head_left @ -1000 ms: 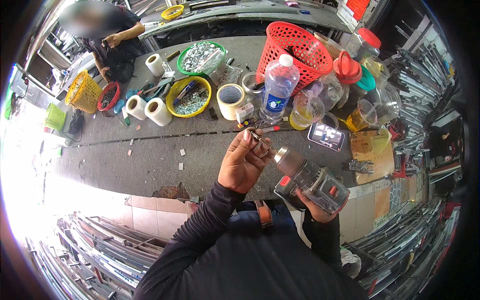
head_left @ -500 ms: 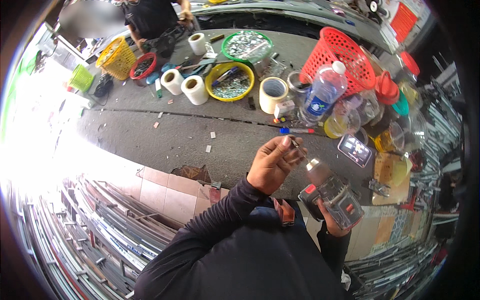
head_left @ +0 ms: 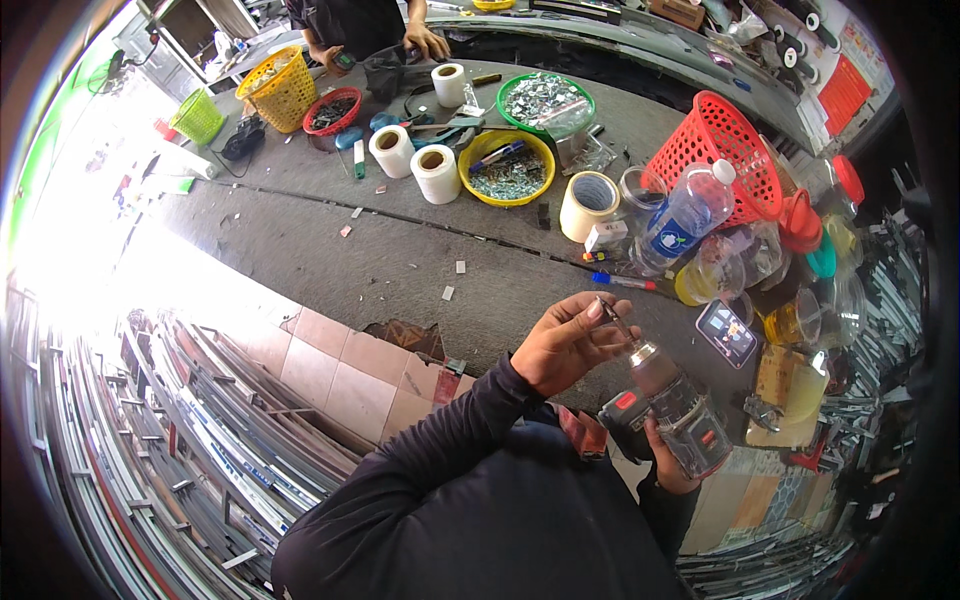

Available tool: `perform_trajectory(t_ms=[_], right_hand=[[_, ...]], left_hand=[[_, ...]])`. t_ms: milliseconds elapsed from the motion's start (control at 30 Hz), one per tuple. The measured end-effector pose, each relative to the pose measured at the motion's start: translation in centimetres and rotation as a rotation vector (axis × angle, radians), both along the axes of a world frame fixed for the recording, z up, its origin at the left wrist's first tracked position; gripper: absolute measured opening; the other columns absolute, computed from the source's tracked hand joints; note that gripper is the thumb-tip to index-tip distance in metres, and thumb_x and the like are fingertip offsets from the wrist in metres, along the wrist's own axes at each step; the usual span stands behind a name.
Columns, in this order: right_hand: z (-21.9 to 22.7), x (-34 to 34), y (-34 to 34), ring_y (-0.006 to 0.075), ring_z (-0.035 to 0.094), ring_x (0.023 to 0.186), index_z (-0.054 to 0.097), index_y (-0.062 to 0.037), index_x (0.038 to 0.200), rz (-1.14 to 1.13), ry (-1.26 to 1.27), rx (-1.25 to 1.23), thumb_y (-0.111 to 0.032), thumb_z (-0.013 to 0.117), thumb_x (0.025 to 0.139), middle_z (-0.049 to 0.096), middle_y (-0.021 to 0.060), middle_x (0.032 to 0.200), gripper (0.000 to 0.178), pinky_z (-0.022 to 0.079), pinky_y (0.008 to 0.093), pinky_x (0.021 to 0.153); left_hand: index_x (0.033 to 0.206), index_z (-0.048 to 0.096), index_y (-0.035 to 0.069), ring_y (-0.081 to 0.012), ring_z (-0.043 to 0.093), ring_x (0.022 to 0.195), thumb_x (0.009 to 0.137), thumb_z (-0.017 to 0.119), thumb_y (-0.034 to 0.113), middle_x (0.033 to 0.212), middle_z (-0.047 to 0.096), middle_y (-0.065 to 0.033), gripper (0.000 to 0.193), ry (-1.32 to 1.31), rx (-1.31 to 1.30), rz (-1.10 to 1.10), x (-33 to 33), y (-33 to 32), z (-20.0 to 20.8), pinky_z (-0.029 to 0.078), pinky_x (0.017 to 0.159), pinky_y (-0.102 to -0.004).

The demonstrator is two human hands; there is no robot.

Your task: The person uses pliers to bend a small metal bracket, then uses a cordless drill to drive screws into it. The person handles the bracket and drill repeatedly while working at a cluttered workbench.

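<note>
My right hand (head_left: 668,458) is wrapped round the grip of a dark cordless drill (head_left: 692,425), whose chuck (head_left: 652,365) points up and to the left. A slim metal drill bit (head_left: 614,318) sticks out from the front of the chuck. Thumb and fingers of my left hand (head_left: 562,348) are closed about that bit, near its tip. Both hands are above the near edge of the grey workbench (head_left: 380,265). How far the bit sits inside the chuck is hidden.
Right of the drill lie a phone (head_left: 727,334) and a red-and-blue marker (head_left: 624,281). Beyond stand a plastic bottle (head_left: 685,225), a red basket (head_left: 715,150), tape (head_left: 590,205) and a yellow bowl (head_left: 507,192) of small parts. Across the bench, a person's hand (head_left: 427,42) rests.
My view has shifted, so the bench things appear lower and further right. The drill's chuck looks less blurred. My left fingers stay at the bit. The other person's hand has come down onto the bench.
</note>
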State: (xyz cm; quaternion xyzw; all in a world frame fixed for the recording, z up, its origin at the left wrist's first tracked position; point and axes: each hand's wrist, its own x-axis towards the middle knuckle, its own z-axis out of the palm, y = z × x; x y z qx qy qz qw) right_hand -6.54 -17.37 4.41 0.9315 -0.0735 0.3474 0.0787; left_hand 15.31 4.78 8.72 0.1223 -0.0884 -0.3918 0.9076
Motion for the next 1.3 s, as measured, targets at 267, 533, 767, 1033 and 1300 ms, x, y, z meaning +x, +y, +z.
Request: perform_trajectory(t_ms=[267,533,767,1033,1300], right_hand=[[1.7,0.0,1.2,0.0272,0.074,0.115,0.062,-0.0042,0.141,0.235,0.085,0.354,-0.028,0.104,0.075,0.070,0.0104,0.129,0.081,0.061,0.0382,0.095],[1.9,-0.5,1.7,0.0252,0.077,0.106,0.065,-0.0037,0.135,0.206,0.335,1.085,-0.022,0.094,0.085,0.074,0.0104,0.121,0.060,0.064,0.0365,0.087],[7.1,-2.9,2.3,0.0234,0.080,0.098,0.068,-0.0040,0.130,-0.158,0.377,1.733,-0.019,0.083,0.094,0.077,0.0099,0.114,0.042,0.067,0.0351,0.079],[14.7,-4.0,2.4,0.0172,0.080,0.096,0.073,-0.0043,0.118,-0.080,0.523,1.248,-0.016,0.082,0.096,0.078,0.0061,0.102,0.026,0.065,0.0349,0.078],[18.0,1.7,1.9,0.0276,0.082,0.094,0.081,-0.0072,0.120,-1.672,0.708,1.058,-0.026,0.095,0.078,0.083,0.0126,0.108,0.048,0.063,0.0454,0.082]], left_hand=[[0.134,0.069,0.011,-0.0351,0.076,0.117,0.113,0.067,0.025,0.134,0.075,-0.0094,0.025,0.029,0.086,0.035,-0.3,0.7,-0.4,0.054,0.112,-0.0611],[0.133,0.071,0.006,-0.0452,0.073,0.121,0.110,0.072,0.026,0.130,0.075,-0.0201,0.031,0.020,-0.118,0.074,-2.6,0.7,-0.3,0.056,0.107,-0.0597],[0.156,0.056,0.006,-0.0446,0.066,0.134,0.088,0.090,0.058,0.149,0.067,-0.0185,0.093,-0.434,0.251,0.141,-2.9,2.5,-2.5,0.051,0.115,-0.0596],[0.130,0.076,0.002,-0.0281,0.075,0.116,0.065,0.109,0.031,0.126,0.078,-0.0138,0.078,-1.085,0.420,-0.296,-4.4,3.6,-5.1,0.055,0.105,-0.0426],[0.089,0.065,0.006,-0.0224,0.077,0.086,0.070,0.104,0.011,0.100,0.079,-0.0113,0.043,-0.977,0.430,-0.148,-6.1,2.4,-5.3,0.060,0.077,-0.0345]])
